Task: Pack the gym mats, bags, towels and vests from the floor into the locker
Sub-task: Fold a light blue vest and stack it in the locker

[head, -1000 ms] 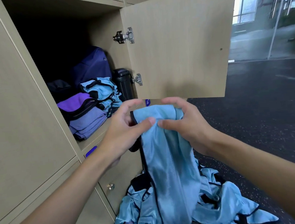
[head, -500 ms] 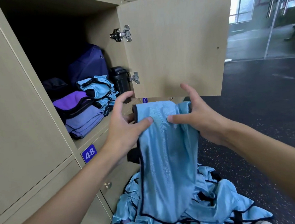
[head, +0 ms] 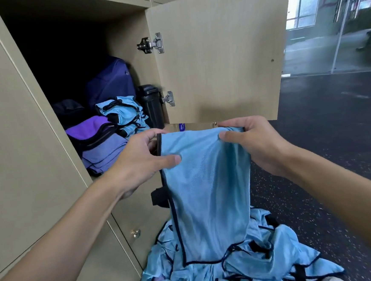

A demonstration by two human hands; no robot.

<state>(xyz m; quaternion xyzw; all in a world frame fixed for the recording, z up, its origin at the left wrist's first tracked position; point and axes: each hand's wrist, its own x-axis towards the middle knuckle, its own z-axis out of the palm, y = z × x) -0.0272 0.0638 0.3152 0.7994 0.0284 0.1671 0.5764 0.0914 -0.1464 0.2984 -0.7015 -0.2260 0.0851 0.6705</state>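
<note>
I hold a light blue vest (head: 208,194) with dark trim up in front of the open locker (head: 68,67). My left hand (head: 141,159) pinches its top left edge, thumb on the front. My right hand (head: 253,144) grips the top right corner. The vest hangs down onto a pile of blue vests (head: 239,271) on the floor. Inside the locker lie folded blue vests (head: 122,114), purple towels (head: 98,145), a dark blue bag (head: 111,79) and a black rolled mat (head: 151,105).
The locker door (head: 218,55) stands open to the right, just above my hands. Closed locker doors (head: 9,136) fill the left side, with a lower door knob (head: 135,233). Dark speckled floor (head: 336,150) extends right toward glass walls (head: 337,28).
My hands have moved apart along the vest's top edge, spreading it wider. The right hand's fingers, lifted half a second ago, now curl over the corner.
</note>
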